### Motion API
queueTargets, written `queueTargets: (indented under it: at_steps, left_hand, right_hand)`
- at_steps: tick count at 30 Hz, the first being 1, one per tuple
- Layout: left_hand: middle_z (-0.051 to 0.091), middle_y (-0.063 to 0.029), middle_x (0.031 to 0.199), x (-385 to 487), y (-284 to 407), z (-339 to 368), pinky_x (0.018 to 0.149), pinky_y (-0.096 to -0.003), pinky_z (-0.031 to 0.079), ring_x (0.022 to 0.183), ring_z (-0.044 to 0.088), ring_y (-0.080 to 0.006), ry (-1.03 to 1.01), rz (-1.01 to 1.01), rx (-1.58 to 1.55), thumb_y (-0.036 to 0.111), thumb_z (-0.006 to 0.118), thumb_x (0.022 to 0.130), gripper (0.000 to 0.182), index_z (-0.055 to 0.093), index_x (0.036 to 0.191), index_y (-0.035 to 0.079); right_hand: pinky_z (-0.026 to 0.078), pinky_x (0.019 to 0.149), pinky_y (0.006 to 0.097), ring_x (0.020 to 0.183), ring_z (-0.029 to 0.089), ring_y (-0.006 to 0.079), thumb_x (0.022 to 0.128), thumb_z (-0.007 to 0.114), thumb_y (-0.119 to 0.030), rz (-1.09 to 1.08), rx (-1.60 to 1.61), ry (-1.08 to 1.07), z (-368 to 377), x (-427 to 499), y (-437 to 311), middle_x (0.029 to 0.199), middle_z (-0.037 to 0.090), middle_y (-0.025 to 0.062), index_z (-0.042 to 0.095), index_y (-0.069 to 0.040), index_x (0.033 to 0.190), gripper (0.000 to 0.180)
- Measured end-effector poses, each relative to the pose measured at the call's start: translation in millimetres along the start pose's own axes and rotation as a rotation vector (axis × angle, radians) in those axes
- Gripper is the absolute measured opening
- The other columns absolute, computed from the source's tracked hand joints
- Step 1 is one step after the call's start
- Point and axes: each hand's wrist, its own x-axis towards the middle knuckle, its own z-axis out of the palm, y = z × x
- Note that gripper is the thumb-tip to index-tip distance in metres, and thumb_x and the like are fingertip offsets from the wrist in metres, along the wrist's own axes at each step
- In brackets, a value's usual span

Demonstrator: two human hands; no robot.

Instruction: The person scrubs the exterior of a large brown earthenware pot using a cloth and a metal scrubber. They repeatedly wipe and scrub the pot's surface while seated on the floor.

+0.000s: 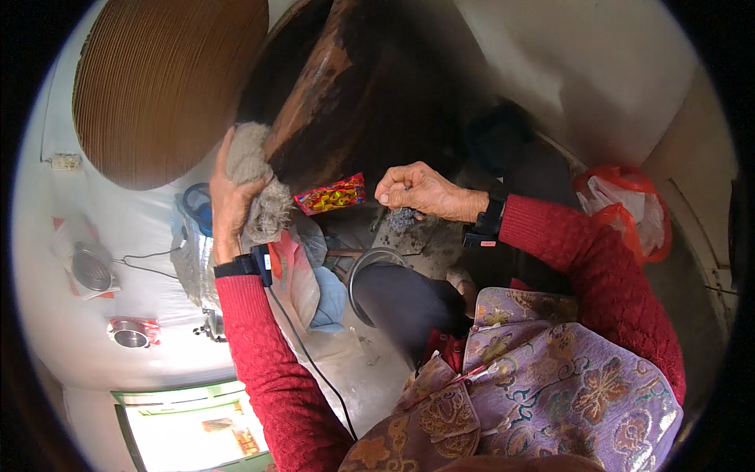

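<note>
My left hand (229, 203) grips a thick wad of matted grey-beige fibre (265, 203), like raw wool or an old rag. Its fingers wrap round the back of the wad, beside a large dark, round-edged vessel or stove part (401, 100) with a brown, worn edge (312, 76). In my right hand (422, 192), thumb and forefinger are pinched together. Against its lower fingers hangs a small dark-grey fibrous clump (402, 218), apparently held there. A red and yellow printed packet (331, 193) is between the two hands, nearer the right fingertips.
A round ribbed brown lid (171, 88) stands at upper left. A metal basin rim (354, 289) shows beside my dark-clothed knee (407, 301). Plastic bags and a blue cloth (329, 298) lie below my left hand. A red plastic bag (652, 212) is at right. A cable (312, 360) runs along my left arm.
</note>
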Motion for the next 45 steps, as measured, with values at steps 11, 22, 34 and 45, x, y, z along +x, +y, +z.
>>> queueTargets:
  at_steps: [11, 22, 34, 45]
  left_hand:
    - [0.055, -0.0254, 0.145, 52, 89, 75, 0.113, -0.0387, 0.042, 0.132, 0.056, -0.0353, 0.013, 0.168, 0.293, 0.008, 0.089, 0.067, 0.103, 0.037, 0.156, 0.005]
    - [0.063, -0.028, 0.134, 192, 136, 143, 0.106, -0.0424, 0.047, 0.126, 0.061, -0.0404, -0.01, 0.092, 0.574, 0.032, 0.088, 0.07, 0.099, 0.042, 0.148, -0.007]
    - [0.054, -0.0181, 0.146, 329, 167, 167, 0.11, -0.0449, 0.046, 0.135, 0.051, -0.0315, -0.629, 0.455, 1.144, 0.025, 0.062, 0.1, 0.045, 0.057, 0.144, 0.016]
    - [0.069, -0.0096, 0.124, 364, 142, 147, 0.102, -0.0372, 0.051, 0.112, 0.066, -0.0302, -0.639, 0.696, 0.606, 0.018, 0.072, 0.081, 0.042, 0.068, 0.122, 0.007]
  right_hand:
    - [0.042, 0.053, 0.0254, 0.063, 0.051, 0.0047, 0.096, 0.071, -0.023, -0.216, 0.036, -0.048, -2, 10, -3, 0.077, 0.061, -0.0013, 0.069, -0.003, 0.095, 0.02]
    - [0.044, 0.045, 0.0267, 0.052, 0.052, 0.0079, 0.096, 0.067, -0.014, -0.147, 0.19, 0.365, -38, 6, -30, 0.072, 0.062, 0.0034, 0.066, -0.001, 0.094, 0.013]
    - [0.042, 0.045, 0.0245, 0.055, 0.049, 0.0047, 0.098, 0.063, -0.015, -0.165, 0.033, 0.53, -102, -10, -34, 0.071, 0.055, -0.0017, 0.063, -0.003, 0.095, 0.013]
    - [0.052, 0.07, 0.0411, 0.077, 0.068, 0.0298, 0.086, 0.065, -0.018, -0.082, -0.364, 0.494, -89, 20, -16, 0.081, 0.069, 0.0142, 0.066, -0.003, 0.084, 0.015]
